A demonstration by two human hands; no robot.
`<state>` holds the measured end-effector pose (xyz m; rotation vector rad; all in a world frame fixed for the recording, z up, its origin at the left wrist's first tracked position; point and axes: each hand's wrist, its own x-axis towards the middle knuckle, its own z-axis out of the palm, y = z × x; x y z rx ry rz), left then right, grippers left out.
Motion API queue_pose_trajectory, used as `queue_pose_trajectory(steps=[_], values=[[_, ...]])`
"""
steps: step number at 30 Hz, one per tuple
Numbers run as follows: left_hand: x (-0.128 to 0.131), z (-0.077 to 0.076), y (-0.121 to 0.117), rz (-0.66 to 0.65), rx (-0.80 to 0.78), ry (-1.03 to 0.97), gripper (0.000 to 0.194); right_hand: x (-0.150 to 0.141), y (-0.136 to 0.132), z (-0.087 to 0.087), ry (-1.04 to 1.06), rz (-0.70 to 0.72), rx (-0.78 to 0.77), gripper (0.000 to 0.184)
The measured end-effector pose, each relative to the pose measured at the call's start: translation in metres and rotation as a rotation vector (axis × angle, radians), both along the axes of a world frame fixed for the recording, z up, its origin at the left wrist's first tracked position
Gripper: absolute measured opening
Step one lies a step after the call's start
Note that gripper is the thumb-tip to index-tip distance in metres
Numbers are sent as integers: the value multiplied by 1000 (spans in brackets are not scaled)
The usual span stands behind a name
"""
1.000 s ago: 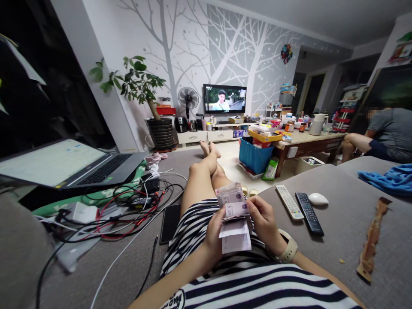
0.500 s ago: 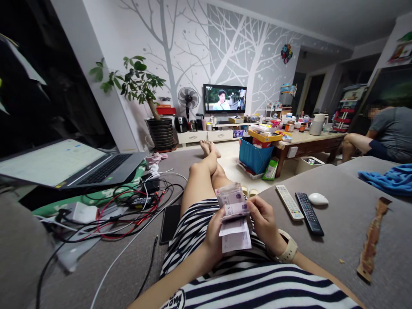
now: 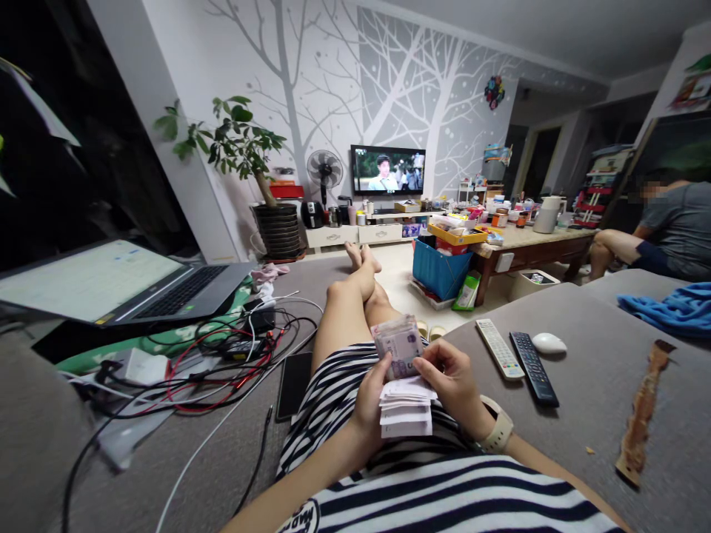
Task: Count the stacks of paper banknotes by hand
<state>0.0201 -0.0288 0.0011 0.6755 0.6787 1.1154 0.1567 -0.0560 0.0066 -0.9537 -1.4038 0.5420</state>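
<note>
A stack of purple banknotes (image 3: 401,370) rests over my lap, its near ends folded down toward me. My left hand (image 3: 367,403) grips the stack from the left side, fingers wrapped behind it. From the right, my right hand (image 3: 452,381) pinches the folded notes with thumb and fingers; a pale wristband sits on that wrist. I sit on a grey sofa in a striped dress, legs stretched out ahead.
A black phone (image 3: 293,383) lies beside my left thigh. Tangled cables (image 3: 222,363) and an open laptop (image 3: 122,285) fill the left. Two remotes (image 3: 519,355) and a white mouse (image 3: 549,343) lie right. Another person (image 3: 661,229) sits far right by a cluttered coffee table (image 3: 527,248).
My right hand has folded another note down toward me, so the upright part of the stack now shows a full purple face and the folded bundle is thicker.
</note>
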Motion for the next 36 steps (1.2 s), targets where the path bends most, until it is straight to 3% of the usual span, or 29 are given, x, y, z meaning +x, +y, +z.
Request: queue_pose_trajectory(steps=[8,15,19,23,28,31,34,36], values=[[-2,8,-5,-14,-7,161,18,0,6,0,67,-90,-3,30],[-1,10,-6,-12,-30,125,2,3,9,-2,42,-92,-44,30],[-2,8,-5,-11,-10,131,4,4,10,-5,-19,-109,-53,36],[-2,4,-4,-6,25,103,18,3,7,-4,-36,-107,-31,37],[-2,1,-1,73,140,161,29,2,3,-3,-39,-62,12,41],[-2,-1,0,43,151,161,33,2,3,-2,-32,-47,19,40],[-2,-6,2,-14,160,135,33,2,2,-2,-30,-27,14,39],[-2,-10,4,58,244,126,30,2,2,-2,-25,-14,11,36]])
